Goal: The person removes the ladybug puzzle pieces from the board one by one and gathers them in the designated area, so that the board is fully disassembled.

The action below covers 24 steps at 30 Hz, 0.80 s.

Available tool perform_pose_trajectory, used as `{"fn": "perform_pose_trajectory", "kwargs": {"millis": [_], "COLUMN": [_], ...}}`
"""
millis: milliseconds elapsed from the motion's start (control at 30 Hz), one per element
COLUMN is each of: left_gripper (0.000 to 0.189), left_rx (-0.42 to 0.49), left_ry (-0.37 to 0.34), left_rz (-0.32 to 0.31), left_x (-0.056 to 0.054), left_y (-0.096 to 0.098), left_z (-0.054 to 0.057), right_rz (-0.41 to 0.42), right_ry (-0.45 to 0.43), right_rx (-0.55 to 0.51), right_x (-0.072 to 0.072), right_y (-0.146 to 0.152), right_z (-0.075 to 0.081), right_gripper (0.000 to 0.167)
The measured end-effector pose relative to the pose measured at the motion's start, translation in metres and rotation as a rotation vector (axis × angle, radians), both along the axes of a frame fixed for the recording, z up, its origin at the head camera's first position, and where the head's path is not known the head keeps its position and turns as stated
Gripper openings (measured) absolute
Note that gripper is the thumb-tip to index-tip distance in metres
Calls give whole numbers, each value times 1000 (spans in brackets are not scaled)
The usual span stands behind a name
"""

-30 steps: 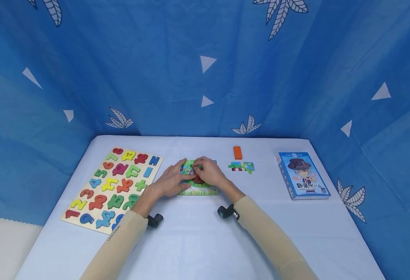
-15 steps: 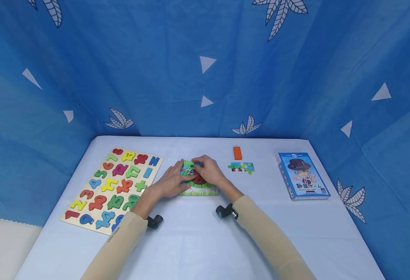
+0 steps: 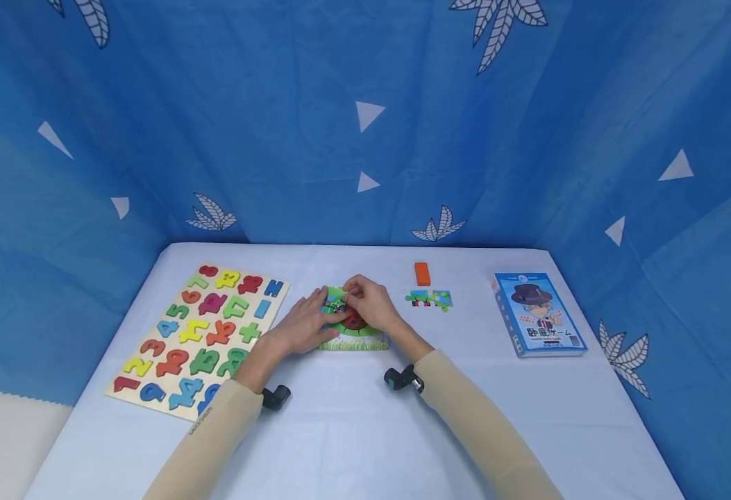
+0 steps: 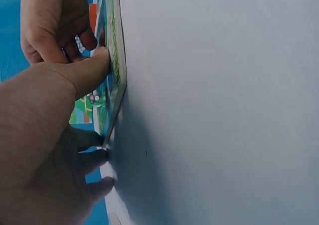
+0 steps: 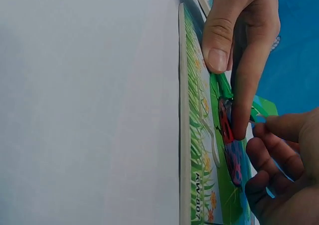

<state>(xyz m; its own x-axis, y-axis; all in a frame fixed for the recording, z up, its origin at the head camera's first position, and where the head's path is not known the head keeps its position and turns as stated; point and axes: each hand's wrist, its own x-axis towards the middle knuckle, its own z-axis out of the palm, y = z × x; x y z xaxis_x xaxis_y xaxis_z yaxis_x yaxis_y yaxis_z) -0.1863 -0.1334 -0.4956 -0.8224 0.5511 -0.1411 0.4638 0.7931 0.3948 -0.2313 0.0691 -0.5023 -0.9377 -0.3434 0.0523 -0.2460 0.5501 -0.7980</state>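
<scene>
Okay, you look mid-fitting: right hand (image 3: 374, 305) pinching a small green piece (image 5: 268, 107) over the far part of the ladybug puzzle (image 3: 365, 344), mid-surface (image 3: 340, 444); left hand (image 3: 303, 325) fingers stretched across the puzzle, gripping nothing; next move likely calls for aligning edges, pressing flat; two loose pieces (image 3: 442, 298) lie right

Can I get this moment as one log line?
left hand: on ladybug puzzle; right hand: pinching puzzle piece; two loose pieces: near orange block
</scene>
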Motion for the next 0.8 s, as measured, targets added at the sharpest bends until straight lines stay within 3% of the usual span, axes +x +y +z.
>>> {"fn": "perform_pose_trajectory", "kwargs": {"millis": [300,567,800], "left_gripper": [45,44,44], "left_rx": [4,30,48], "left_ry": [101,106,108], "left_rz": [2,10,11], "left_x": [-3,-3,-2], "left_y": [-1,-1,-1], "left_z": [-2,-2,-1], "right_rz": [-35,-53,-84], "right_ry": [31,42,28], "right_rx": [-58,-94,-10], "right_x": [-1,-2,-7], "right_y": [4,22,48], "right_z": [3,9,17], "right_gripper": [12,12,13]}}
